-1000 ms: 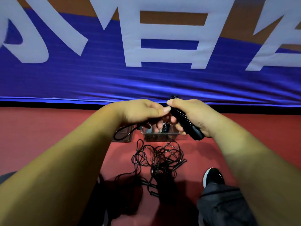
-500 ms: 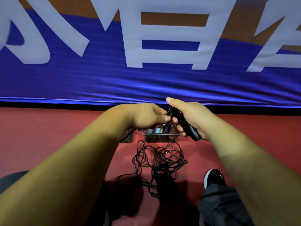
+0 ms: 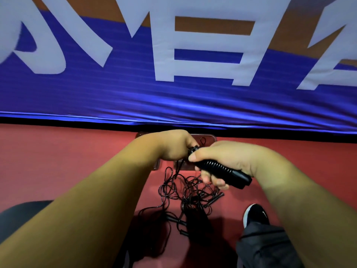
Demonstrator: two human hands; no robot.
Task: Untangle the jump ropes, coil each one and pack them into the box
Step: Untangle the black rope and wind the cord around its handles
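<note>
Clasping the black handle (image 3: 222,170) is the right grip (image 3: 229,157); the left grip (image 3: 170,146) pinches the cord (image 3: 179,168) at its tip

Both forearms are extending forward. The right hand (image 3: 231,157) is gripping the handle (image 3: 220,169); the left hand (image 3: 172,146), touching it, is pinching the rope (image 3: 178,169).

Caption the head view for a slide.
Right hand grips a black handle, left hand pinches its cord, above tangled jump ropes.

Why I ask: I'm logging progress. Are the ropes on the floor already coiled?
No, the ropes lie on the red floor in one loose tangle of crossing loops.
</note>
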